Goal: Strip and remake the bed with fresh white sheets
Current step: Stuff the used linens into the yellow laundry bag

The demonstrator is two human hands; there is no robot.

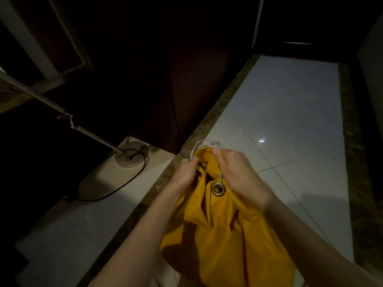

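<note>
A yellow cloth laundry bag (223, 230) with brass eyelets (217, 189) and a white drawstring cord (200, 145) hangs in front of me over the floor. My left hand (186, 172) grips the gathered top edge of the bag on its left side. My right hand (238, 172) pinches the bag's top edge and the cord on the right. The bag's mouth is bunched between both hands. No bed or sheets are in view.
A floor lamp's round base (131, 154) with a slanting pole (62, 114) and a black cable (116, 187) stands at the left. White floor tiles (290, 121) with a speckled stone strip (207, 125) run ahead. Dark furniture (186, 79) fills the back.
</note>
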